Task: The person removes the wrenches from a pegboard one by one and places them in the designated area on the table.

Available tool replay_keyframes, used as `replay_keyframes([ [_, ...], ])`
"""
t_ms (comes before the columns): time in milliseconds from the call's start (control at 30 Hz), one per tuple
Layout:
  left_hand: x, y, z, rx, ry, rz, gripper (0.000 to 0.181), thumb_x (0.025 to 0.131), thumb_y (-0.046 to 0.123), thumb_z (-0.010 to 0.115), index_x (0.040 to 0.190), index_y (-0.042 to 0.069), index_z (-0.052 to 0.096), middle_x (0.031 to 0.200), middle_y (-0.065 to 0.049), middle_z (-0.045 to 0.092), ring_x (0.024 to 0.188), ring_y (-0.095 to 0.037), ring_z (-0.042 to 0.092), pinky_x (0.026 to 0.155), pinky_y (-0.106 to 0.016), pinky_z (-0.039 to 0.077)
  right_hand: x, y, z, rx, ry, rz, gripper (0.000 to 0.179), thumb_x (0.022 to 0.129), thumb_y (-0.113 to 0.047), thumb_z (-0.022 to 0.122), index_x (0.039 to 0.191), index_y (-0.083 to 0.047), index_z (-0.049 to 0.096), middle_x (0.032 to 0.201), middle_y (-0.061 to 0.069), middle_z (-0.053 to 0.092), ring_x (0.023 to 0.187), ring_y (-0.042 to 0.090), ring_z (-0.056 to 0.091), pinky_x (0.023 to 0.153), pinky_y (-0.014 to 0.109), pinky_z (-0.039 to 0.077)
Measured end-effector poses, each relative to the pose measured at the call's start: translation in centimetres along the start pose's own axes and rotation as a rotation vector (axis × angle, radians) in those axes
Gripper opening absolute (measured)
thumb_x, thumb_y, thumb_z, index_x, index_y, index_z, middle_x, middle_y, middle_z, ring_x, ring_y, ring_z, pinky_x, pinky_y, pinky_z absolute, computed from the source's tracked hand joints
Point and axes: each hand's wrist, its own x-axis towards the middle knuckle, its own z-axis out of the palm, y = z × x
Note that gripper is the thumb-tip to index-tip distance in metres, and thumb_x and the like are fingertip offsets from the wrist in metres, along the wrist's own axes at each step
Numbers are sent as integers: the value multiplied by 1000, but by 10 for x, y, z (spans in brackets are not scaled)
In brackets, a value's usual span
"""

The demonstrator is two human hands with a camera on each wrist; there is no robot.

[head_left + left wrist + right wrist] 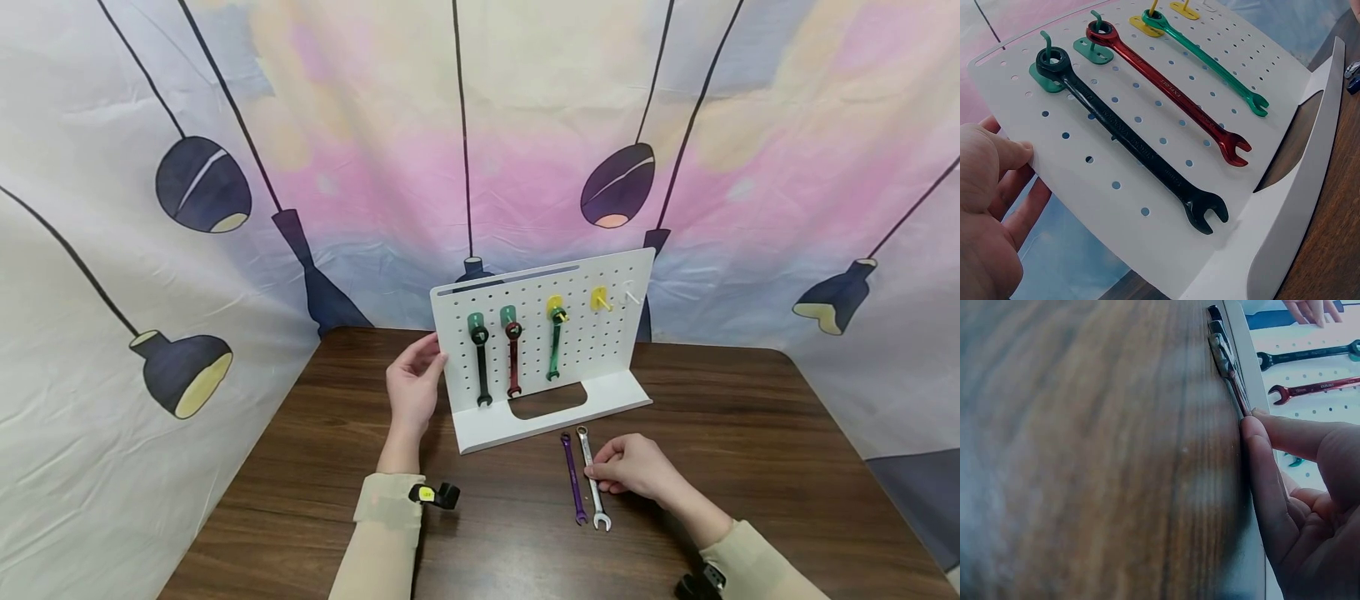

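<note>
My left hand (pixel 414 385) holds the left edge of a white pegboard stand (pixel 540 419); in the left wrist view the thumb is on the front and the fingers are behind. A black wrench (pixel 1125 134), a red wrench (pixel 1169 94) and a green wrench (pixel 1210 62) hang by their ring ends from hooks on it. In front of the stand, my right hand (pixel 636 467) pinches a silver wrench (pixel 599 508) between thumb and fingertips, at about mid-length. Just left of that lies a purple wrench (pixel 573 479) on the table.
To the right of the green wrench, a yellow hook (pixel 601 300) and a white hook (pixel 632 293) carry nothing. The stand and loose wrenches are on a dark wooden table (pixel 750 433). A cloth printed with lamps (pixel 375 125) hangs behind it.
</note>
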Motion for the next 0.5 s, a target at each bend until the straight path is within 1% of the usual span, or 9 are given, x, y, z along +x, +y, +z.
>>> replay_keyframes([
  [167, 0, -1, -2, 0, -12, 13, 31, 97, -1, 77, 125, 10, 80, 110, -17, 76, 93, -18, 67, 79, -24, 53, 0, 0, 0, -2, -5, -3, 18, 87, -11, 88, 86, -2, 73, 72, 4, 74, 64, 13, 71, 60, 30, 61],
  [400, 0, -2, -1, 7, -8, 18, 30, 97, -1, 77, 126, 8, 79, 108, -12, 76, 92, -16, 68, 79, -24, 53, -1, -1, 0, 5, -9, -3, 19, 87, -13, 89, 86, -2, 73, 73, 4, 75, 63, 13, 70, 59, 30, 60],
  [500, 1, -2, -1, 7, -8, 22, 30, 97, -1, 78, 126, 8, 79, 108, -12, 76, 92, -15, 68, 78, -24, 53, -1, -1, 0, 3, -9, -4, 20, 87, -13, 89, 86, -1, 73, 73, 4, 75, 62, 13, 70, 59, 30, 60],
])
